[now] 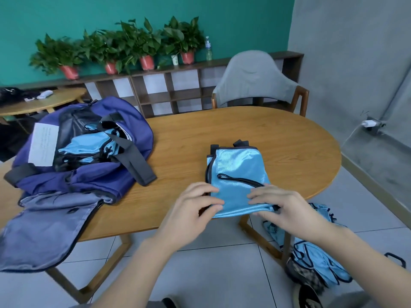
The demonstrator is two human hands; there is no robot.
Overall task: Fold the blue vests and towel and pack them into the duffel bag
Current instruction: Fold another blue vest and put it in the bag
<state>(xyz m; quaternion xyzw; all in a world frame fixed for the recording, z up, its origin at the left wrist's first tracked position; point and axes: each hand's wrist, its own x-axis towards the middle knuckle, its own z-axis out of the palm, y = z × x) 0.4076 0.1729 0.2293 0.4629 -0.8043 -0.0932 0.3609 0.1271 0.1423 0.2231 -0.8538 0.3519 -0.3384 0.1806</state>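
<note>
A light blue vest [236, 167] with black trim lies folded on the wooden table [289, 152], near its front edge. My left hand [195, 205] pinches the vest's near left corner. My right hand [282, 207] grips the near right edge, fingers on top and thumb below. The dark blue duffel bag [124, 134] stands open at the table's left, with several folded blue vests [89, 147] inside it. Its lid flap [44, 230] hangs over the table's front edge. More blue vests [318, 256] lie in a heap low at the right, beside the table leg.
A grey chair [255, 78] stands at the table's far side. Behind it runs a low shelf [169, 92] with potted plants [124, 45] and a bottle [208, 48]. A second round table [49, 101] is at the far left. A charger [370, 124] is plugged in on the right wall.
</note>
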